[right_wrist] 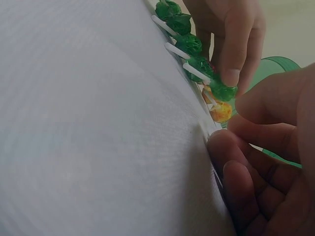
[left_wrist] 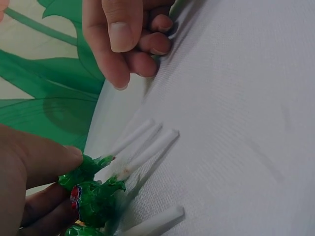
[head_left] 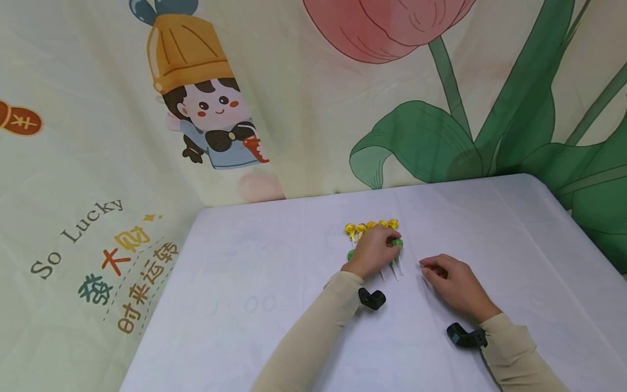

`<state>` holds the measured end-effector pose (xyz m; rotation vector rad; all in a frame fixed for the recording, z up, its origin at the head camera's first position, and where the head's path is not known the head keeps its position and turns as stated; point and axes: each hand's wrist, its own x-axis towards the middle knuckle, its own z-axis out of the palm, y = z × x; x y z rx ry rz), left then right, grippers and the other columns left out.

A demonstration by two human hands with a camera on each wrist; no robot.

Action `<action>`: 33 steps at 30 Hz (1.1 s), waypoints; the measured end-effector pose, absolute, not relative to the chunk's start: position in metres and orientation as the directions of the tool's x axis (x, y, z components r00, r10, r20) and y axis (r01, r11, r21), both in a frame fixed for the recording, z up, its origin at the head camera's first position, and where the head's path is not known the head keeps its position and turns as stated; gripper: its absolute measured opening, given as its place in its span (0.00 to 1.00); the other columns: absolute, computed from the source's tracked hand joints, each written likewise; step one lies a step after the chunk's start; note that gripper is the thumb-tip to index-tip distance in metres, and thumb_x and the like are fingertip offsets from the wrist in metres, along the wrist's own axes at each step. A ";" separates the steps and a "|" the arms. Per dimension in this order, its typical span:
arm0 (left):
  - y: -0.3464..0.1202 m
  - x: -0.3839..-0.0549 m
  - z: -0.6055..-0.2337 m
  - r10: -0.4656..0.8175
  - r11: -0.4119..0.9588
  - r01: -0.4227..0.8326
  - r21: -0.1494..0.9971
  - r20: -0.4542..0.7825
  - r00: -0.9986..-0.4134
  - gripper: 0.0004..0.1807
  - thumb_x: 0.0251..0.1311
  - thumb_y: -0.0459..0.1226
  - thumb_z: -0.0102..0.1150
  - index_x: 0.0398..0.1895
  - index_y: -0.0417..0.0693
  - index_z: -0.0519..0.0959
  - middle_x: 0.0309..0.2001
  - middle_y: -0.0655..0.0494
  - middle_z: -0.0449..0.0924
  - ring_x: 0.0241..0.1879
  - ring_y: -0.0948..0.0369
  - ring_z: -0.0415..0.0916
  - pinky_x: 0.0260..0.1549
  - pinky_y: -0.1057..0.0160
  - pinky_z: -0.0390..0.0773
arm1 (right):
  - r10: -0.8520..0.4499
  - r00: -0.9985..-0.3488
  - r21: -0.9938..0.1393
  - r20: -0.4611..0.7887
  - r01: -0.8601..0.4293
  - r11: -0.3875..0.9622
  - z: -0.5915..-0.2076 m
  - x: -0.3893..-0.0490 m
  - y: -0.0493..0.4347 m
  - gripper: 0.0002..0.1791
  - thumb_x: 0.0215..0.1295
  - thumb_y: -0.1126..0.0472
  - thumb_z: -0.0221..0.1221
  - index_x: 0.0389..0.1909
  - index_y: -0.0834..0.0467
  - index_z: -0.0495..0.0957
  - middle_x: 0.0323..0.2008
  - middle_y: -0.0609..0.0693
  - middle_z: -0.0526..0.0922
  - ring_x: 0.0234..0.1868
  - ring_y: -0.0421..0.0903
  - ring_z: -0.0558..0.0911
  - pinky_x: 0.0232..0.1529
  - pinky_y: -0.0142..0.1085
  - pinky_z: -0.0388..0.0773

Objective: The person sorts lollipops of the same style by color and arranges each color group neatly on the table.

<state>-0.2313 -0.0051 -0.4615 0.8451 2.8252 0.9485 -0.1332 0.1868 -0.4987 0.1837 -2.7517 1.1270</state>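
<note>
My left hand (head_left: 373, 251) pinches the head of a green-wrapped lollipop (right_wrist: 224, 91) at the right end of a row. Beside it in the left wrist view lies another green lollipop (left_wrist: 96, 202), its white stick pointing toward the front of the table. Several more green ones (right_wrist: 188, 45) follow in line, partly hidden by the left hand in the head view. Behind them runs a row of yellow lollipops (head_left: 393, 224). To the right, apart from the candies, my right hand (head_left: 455, 283) hovers near the tabletop with loosely curled fingers and nothing visible in them.
A white cloth covers the table (head_left: 274, 272). At its back edge hangs a curtain (head_left: 303, 125) printed with a cartoon figure, a large pink flower and green leaves. Each wrist carries a small black camera (head_left: 371, 299).
</note>
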 end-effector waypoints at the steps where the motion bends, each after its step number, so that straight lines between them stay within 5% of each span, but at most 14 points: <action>1: -0.005 -0.231 -0.461 0.513 0.669 0.488 0.560 0.127 -0.849 0.13 0.56 0.41 0.62 0.45 0.51 0.82 0.39 0.63 0.76 0.37 0.69 0.69 0.37 0.73 0.71 | -0.051 -0.979 -0.683 0.198 -0.175 0.709 -0.499 -0.133 0.186 0.12 0.64 0.56 0.57 0.45 0.54 0.80 0.36 0.44 0.80 0.33 0.39 0.75 0.33 0.35 0.74; 20: 0.001 -0.229 -0.463 0.546 0.753 0.558 0.348 0.143 -0.826 0.11 0.57 0.45 0.60 0.42 0.57 0.82 0.41 0.66 0.79 0.44 0.68 0.74 0.46 0.69 0.72 | -0.058 -0.976 -0.670 0.210 -0.186 0.719 -0.498 -0.134 0.187 0.11 0.64 0.57 0.57 0.45 0.55 0.79 0.36 0.44 0.80 0.32 0.39 0.75 0.32 0.36 0.74; 33: 0.000 -0.231 -0.460 0.542 0.746 0.537 0.393 0.111 -0.833 0.11 0.58 0.44 0.59 0.43 0.55 0.82 0.41 0.65 0.79 0.41 0.69 0.73 0.43 0.70 0.71 | -0.059 -0.979 -0.682 0.196 -0.179 0.709 -0.497 -0.134 0.187 0.12 0.64 0.57 0.57 0.46 0.55 0.79 0.37 0.45 0.80 0.33 0.40 0.75 0.33 0.36 0.74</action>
